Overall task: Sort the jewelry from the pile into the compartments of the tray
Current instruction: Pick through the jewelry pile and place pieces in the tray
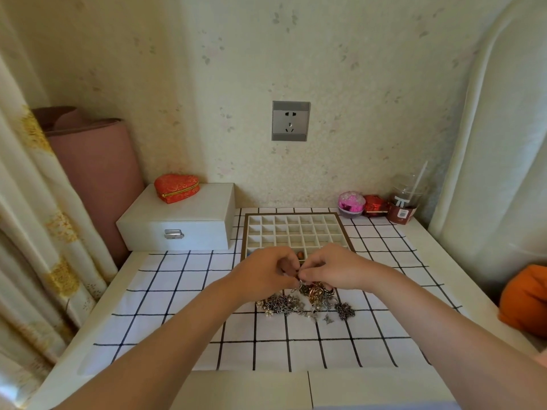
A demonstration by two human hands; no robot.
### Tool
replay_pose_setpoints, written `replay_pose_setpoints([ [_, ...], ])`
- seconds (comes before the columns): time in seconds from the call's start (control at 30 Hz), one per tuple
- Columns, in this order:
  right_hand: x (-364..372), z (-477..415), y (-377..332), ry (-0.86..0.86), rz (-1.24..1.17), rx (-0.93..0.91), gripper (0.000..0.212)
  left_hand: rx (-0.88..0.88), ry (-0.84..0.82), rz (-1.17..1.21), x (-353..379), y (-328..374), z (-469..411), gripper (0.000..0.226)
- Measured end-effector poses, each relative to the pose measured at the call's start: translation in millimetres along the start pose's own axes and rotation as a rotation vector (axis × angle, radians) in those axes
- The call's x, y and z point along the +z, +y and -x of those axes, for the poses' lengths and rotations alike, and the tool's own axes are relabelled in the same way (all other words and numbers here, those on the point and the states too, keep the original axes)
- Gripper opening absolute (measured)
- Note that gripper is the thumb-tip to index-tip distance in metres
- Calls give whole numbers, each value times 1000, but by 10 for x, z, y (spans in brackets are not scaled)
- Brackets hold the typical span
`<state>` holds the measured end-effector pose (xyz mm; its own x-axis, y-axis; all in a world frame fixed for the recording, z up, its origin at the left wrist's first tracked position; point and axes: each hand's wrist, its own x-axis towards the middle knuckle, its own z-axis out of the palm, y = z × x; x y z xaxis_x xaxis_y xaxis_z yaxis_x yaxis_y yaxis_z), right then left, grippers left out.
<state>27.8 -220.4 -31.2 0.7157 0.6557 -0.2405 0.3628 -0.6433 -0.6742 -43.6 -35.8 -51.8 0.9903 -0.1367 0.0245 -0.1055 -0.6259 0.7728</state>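
A tangled pile of jewelry (305,303), chains and rings in silver and copper tones, lies on the checked cloth in front of the tray. The white compartment tray (293,229) with a brown frame stands just behind it; a small reddish piece (300,255) sits in a front compartment. My left hand (263,273) and my right hand (334,269) meet above the pile's far edge, fingertips pinched together on a small silver ring (299,283). Both hands hide the tray's front row.
A white latched box (177,223) with a red heart-shaped case (176,187) stands at the left of the tray. A pink ball (351,202), a red packet (375,206) and a plastic cup (404,202) line the back right. An orange cushion (524,297) lies at the right.
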Motion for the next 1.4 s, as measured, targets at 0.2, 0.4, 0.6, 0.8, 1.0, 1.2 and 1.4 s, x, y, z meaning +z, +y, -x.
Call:
replay_pose_setpoints([
  [0.2,-32,-19,3,11,-264,77,11,-11,38,33,-35,-9,-60,14],
  [0.4,35,-89,45,2,-335,119,28,8,50,1,-54,-51,-60,19],
  [0.6,25,-115,-49,169,-376,-39,32,-32,176,105,-88,-11,-122,9],
  [0.8,-75,-107,-200,317,-477,-196,33,-118,279,332,-211,161,-211,12],
  [1.0,-174,-162,-188,375,-520,-200,23,-221,306,413,-253,223,-334,23],
  [1.2,-228,-288,-45,382,-580,-83,17,-247,281,321,-133,208,-436,33],
  [1.4,-230,-381,65,441,-559,4,18,28,112,-467,14,-169,-451,29],
])
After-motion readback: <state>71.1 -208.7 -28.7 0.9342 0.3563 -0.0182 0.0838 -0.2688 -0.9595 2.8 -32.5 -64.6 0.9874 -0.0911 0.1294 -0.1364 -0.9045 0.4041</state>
